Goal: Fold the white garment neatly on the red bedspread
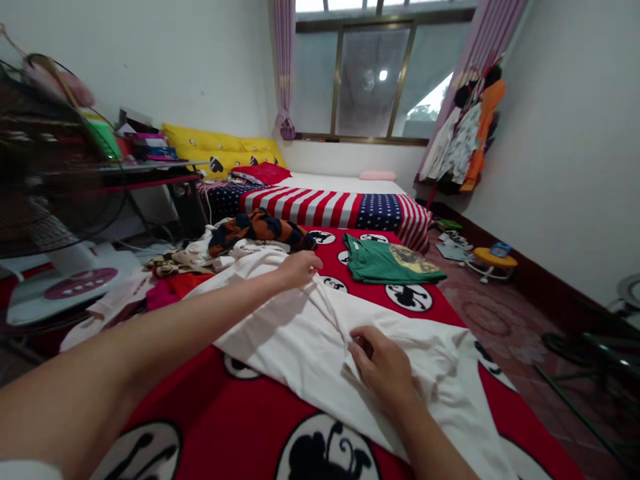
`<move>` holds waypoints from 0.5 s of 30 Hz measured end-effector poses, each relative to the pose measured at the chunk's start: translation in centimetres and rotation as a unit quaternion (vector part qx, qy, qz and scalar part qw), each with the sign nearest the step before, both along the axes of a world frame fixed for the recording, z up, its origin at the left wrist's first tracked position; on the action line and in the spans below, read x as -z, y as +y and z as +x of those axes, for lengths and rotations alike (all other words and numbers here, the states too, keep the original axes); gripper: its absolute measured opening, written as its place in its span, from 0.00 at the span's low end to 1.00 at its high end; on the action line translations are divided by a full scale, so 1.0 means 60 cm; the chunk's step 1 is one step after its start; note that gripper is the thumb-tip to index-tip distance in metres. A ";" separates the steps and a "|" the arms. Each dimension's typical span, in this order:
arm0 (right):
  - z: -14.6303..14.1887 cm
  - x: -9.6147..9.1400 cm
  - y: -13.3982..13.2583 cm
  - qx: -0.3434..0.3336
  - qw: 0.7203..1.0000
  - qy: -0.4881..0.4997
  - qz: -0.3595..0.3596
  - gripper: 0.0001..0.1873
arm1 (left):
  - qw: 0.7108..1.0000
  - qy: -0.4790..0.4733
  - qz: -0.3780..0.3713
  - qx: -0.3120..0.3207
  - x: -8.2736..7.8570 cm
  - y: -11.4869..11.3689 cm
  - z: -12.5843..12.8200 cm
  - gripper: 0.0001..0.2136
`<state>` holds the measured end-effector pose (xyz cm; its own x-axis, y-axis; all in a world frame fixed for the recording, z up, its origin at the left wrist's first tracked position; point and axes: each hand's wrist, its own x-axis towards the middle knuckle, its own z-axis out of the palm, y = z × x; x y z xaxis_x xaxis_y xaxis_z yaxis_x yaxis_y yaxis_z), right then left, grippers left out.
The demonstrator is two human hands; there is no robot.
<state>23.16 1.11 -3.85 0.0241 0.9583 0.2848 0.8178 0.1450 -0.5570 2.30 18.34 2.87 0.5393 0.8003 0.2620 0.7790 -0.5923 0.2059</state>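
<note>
A white garment (280, 330), which looks like a shirt, lies spread across a red bed cover (200, 393) with black-and-white figures in circles. My left hand (300, 269) is closed in a pinch on a fold at its far side. Nearer to me, my right hand (383, 365) has its fingers curled on the cloth, thumb and forefinger at an edge. A raised crease runs between the two hands. On the right part of the garment the cloth is bunched. Beyond it lies a folded green T-shirt (373, 260) with a yellowish print.
Left of the garment is a heap of clothes (255, 230). A white-based fan (75, 280) stands at the far left by a desk (150, 170). Another bed (325, 183) lies behind. On the right are a yellow stool (493, 259) and hanging clothes (465, 133).
</note>
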 end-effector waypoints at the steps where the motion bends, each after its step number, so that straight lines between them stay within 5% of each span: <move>1: 0.000 0.000 0.001 -0.002 1.000 0.001 -0.001 0.09 | 1.000 0.015 -0.006 -0.011 -0.006 0.034 -0.007 0.15; 7: 0.004 0.000 0.001 -0.016 0.999 0.028 -0.015 0.08 | 0.988 0.117 -0.104 0.013 0.000 0.158 -0.030 0.20; 15: 0.000 0.003 0.003 -0.003 1.000 0.031 0.000 0.08 | 0.971 0.209 -0.108 0.047 0.021 0.182 -0.033 0.14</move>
